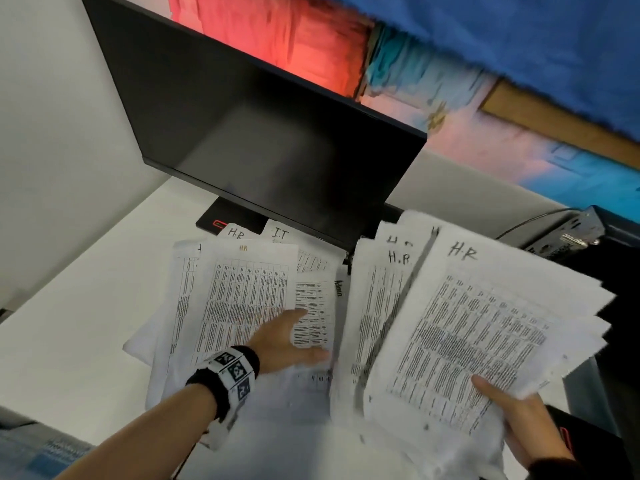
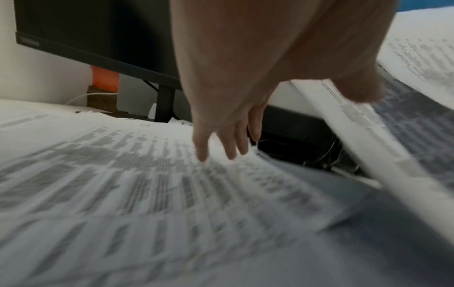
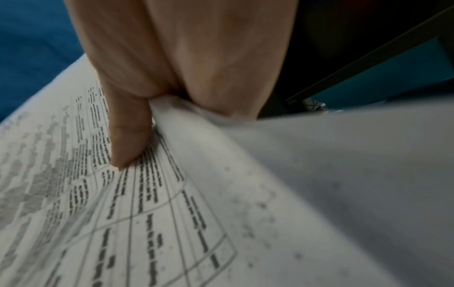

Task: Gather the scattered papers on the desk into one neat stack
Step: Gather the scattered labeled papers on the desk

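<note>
Printed sheets (image 1: pixel 239 299) marked H.R and I.T lie fanned and overlapping on the white desk (image 1: pixel 79 306) in front of the monitor. My left hand (image 1: pixel 280 341) reaches over them with a marker band on its wrist. Its fingers (image 2: pixel 216 147) are straight and touch the top sheet (image 2: pixel 123 184). My right hand (image 1: pixel 512 414) holds a loose, uneven stack of papers (image 1: pixel 467 334) marked H.R, lifted and tilted at the right. The thumb (image 3: pixel 127 136) presses on the stack's top sheet (image 3: pixel 172 213); the fingers are hidden beneath.
A black monitor (image 1: pixel 259 133) stands just behind the papers, and its base (image 1: pixel 225 220) is partly covered by sheets. A small dark computer box (image 1: pixel 568 233) with cables sits at the back right. Bare desk shows on the left. The monitor (image 2: pixel 98 29) is close ahead of the left hand.
</note>
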Action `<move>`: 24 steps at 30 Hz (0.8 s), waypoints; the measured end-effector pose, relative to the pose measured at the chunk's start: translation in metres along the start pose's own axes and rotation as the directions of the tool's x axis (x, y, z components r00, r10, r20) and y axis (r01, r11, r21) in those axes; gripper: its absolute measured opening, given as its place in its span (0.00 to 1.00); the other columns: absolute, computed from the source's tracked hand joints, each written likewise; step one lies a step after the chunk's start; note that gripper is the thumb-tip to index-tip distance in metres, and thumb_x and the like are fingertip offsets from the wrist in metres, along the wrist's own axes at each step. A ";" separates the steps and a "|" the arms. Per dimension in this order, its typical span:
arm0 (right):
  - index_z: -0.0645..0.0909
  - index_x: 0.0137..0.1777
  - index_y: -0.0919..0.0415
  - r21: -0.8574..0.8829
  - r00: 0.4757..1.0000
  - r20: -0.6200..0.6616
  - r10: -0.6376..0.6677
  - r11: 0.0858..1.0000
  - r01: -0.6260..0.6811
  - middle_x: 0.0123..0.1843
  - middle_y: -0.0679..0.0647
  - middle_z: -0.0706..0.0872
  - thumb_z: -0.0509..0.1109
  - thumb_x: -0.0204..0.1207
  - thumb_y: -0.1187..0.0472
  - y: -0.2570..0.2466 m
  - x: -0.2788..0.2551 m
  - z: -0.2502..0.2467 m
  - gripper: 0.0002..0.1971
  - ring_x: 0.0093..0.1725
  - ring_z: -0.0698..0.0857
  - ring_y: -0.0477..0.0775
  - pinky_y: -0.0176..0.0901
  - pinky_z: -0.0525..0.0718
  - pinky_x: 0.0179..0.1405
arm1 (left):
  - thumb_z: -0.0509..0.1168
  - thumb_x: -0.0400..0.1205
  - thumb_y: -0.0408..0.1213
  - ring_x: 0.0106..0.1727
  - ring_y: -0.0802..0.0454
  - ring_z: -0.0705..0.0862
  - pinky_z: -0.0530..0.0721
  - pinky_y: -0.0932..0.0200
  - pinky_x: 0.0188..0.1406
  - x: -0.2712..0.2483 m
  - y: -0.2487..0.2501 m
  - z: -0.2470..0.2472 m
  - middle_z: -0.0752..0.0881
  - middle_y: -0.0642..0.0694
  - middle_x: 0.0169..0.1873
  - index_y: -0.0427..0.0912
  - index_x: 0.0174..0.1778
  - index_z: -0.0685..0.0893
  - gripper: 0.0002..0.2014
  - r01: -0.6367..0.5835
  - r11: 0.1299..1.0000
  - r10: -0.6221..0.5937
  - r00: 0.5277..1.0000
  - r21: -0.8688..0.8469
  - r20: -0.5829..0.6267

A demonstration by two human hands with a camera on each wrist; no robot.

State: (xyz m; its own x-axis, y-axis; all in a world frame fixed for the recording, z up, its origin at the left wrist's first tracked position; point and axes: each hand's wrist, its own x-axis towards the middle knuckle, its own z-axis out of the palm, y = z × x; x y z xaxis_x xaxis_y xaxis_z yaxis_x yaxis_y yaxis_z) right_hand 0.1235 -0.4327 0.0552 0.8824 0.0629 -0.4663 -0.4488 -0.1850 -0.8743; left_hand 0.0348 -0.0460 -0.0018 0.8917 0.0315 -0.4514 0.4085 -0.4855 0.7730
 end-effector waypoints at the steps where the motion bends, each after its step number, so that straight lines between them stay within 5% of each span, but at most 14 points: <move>1: 0.87 0.59 0.73 0.023 0.999 0.018 -0.034 0.999 0.033 0.47 0.65 0.94 0.91 0.47 0.48 -0.004 0.000 0.000 0.42 0.48 0.90 0.71 0.64 0.88 0.58 | 0.71 0.53 0.80 0.86 0.48 0.64 0.64 0.38 0.85 -0.004 0.016 0.001 0.62 0.48 0.87 0.49 0.88 0.57 0.69 -0.047 0.990 0.050 0.998 -0.133 0.024; 3: 0.81 0.72 0.67 0.144 0.994 0.071 -0.087 0.987 0.076 0.57 0.66 0.93 0.87 0.57 0.61 -0.016 -0.001 0.008 0.40 0.54 0.92 0.69 0.59 0.87 0.61 | 0.80 0.55 0.68 0.83 0.52 0.71 0.70 0.39 0.83 -0.009 0.049 0.000 0.70 0.50 0.84 0.50 0.86 0.61 0.64 -0.149 0.933 0.163 0.986 -0.327 0.016; 5: 0.80 0.72 0.56 0.256 0.978 0.135 -0.157 0.959 0.119 0.63 0.59 0.93 0.76 0.65 0.71 -0.033 -0.007 0.027 0.32 0.59 0.93 0.60 0.56 0.88 0.60 | 0.85 0.62 0.48 0.74 0.60 0.81 0.78 0.45 0.77 -0.012 0.081 -0.004 0.82 0.56 0.74 0.52 0.79 0.69 0.49 -0.255 0.850 0.266 0.963 -0.462 -0.042; 7: 0.80 0.72 0.56 0.287 0.959 0.175 -0.224 0.943 0.168 0.64 0.58 0.92 0.73 0.67 0.73 -0.048 -0.014 0.053 0.31 0.63 0.91 0.59 0.57 0.88 0.60 | 0.85 0.66 0.36 0.70 0.62 0.84 0.83 0.54 0.71 -0.016 0.108 -0.007 0.85 0.57 0.69 0.51 0.77 0.71 0.44 -0.336 0.797 0.322 0.939 -0.502 -0.119; 10: 0.78 0.76 0.61 0.300 0.928 0.102 -0.358 0.901 0.315 0.68 0.60 0.90 0.75 0.68 0.74 -0.058 -0.013 0.085 0.33 0.67 0.89 0.62 0.66 0.84 0.67 | 0.85 0.67 0.38 0.63 0.64 0.88 0.88 0.63 0.61 -0.019 0.132 -0.008 0.89 0.59 0.61 0.55 0.70 0.76 0.37 -0.400 0.785 0.324 0.916 -0.473 -0.236; 12: 0.80 0.74 0.64 0.303 0.904 0.009 -0.428 0.863 0.405 0.67 0.61 0.90 0.78 0.66 0.72 -0.067 -0.015 0.098 0.33 0.67 0.89 0.63 0.69 0.81 0.70 | 0.82 0.71 0.36 0.61 0.55 0.90 0.91 0.57 0.57 -0.021 0.140 -0.013 0.90 0.52 0.59 0.47 0.68 0.80 0.29 -0.452 0.767 0.303 0.880 -0.454 -0.365; 14: 0.83 0.70 0.62 0.286 0.872 -0.028 -0.490 0.832 0.476 0.65 0.56 0.92 0.81 0.63 0.67 -0.075 -0.017 0.101 0.32 0.66 0.89 0.60 0.63 0.83 0.69 | 0.80 0.74 0.33 0.59 0.48 0.91 0.93 0.52 0.53 -0.028 0.143 -0.026 0.92 0.44 0.57 0.41 0.67 0.83 0.25 -0.510 0.733 0.295 0.835 -0.451 -0.466; 16: 0.86 0.64 0.56 0.235 0.846 -0.010 -0.533 0.821 0.520 0.61 0.50 0.94 0.83 0.61 0.65 -0.080 -0.019 0.098 0.28 0.64 0.91 0.53 0.52 0.87 0.65 | 0.81 0.72 0.31 0.56 0.53 0.92 0.93 0.57 0.49 -0.039 0.144 -0.041 0.92 0.44 0.55 0.41 0.64 0.85 0.24 -0.558 0.699 0.313 0.801 -0.447 -0.510; 20: 0.90 0.57 0.66 0.140 0.853 0.080 -0.516 0.853 0.502 0.53 0.56 0.96 0.84 0.61 0.65 -0.071 -0.005 0.102 0.22 0.55 0.94 0.55 0.56 0.89 0.62 | 0.83 0.64 0.30 0.56 0.52 0.93 0.92 0.55 0.52 -0.048 0.133 -0.051 0.92 0.45 0.55 0.41 0.65 0.82 0.33 -0.600 0.639 0.346 0.783 -0.481 -0.518; 24: 0.83 0.70 0.68 0.136 0.885 0.138 -0.445 0.893 0.429 0.60 0.60 0.94 0.83 0.62 0.66 -0.053 0.006 0.122 0.32 0.60 0.92 0.59 0.46 0.91 0.55 | 0.86 0.63 0.31 0.55 0.48 0.92 0.93 0.52 0.50 -0.037 0.125 -0.035 0.89 0.45 0.56 0.44 0.64 0.80 0.34 -0.554 0.704 0.268 0.786 -0.444 -0.557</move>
State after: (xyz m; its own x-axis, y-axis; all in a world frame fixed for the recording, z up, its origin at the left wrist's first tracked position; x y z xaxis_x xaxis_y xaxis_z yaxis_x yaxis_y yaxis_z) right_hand 0.1360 -0.3029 0.0825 0.9609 0.2736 -0.0417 -0.0420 -0.0050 -0.9991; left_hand 0.0600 -0.0774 0.1273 0.9187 0.3819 0.1006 -0.1204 0.0282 0.9923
